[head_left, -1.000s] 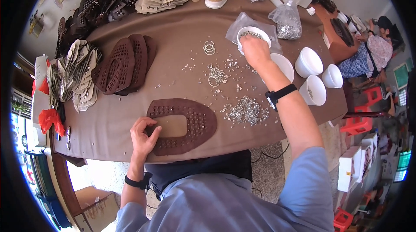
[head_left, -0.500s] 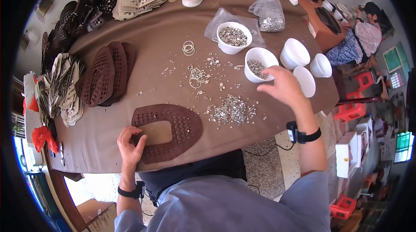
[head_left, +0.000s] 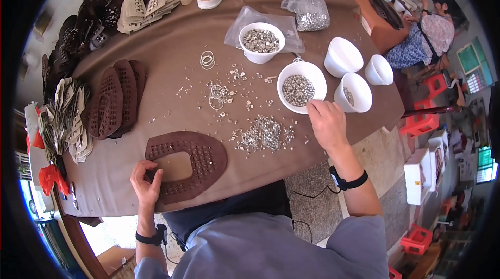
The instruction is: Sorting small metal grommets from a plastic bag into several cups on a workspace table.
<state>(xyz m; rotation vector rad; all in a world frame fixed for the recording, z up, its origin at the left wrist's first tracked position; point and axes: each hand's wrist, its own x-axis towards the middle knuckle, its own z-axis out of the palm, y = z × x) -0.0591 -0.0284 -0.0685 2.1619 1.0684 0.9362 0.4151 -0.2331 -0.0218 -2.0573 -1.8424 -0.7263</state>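
Observation:
A dark brown U-shaped shoe upper (head_left: 211,155), full of small square holes with a few shiny studs, lies near the front edge of the table. My left hand (head_left: 147,181) is closed on its left end, thumb and curled fingers together. My right hand (head_left: 329,125) pinches the near rim of a white plastic bowl (head_left: 317,80) partly filled with small metal studs (head_left: 298,90). Its fingertips are partly hidden at the rim. Between the two hands, a loose heap of silvery studs (head_left: 264,134) lies on the brown cloth.
Another bowl of studs (head_left: 262,56) and a plastic bag of studs (head_left: 313,16) stand farther back. More white bowls (head_left: 344,56) are at the right. Brown uppers (head_left: 110,99) and pale pieces (head_left: 67,117) are piled at the left. A person (head_left: 435,34) sits at the far right.
My right hand has come from over the bowl to its near rim, its fingers closing. The bowl has shifted slightly nearer to me. The left hand stays on the upper; the view has turned a little.

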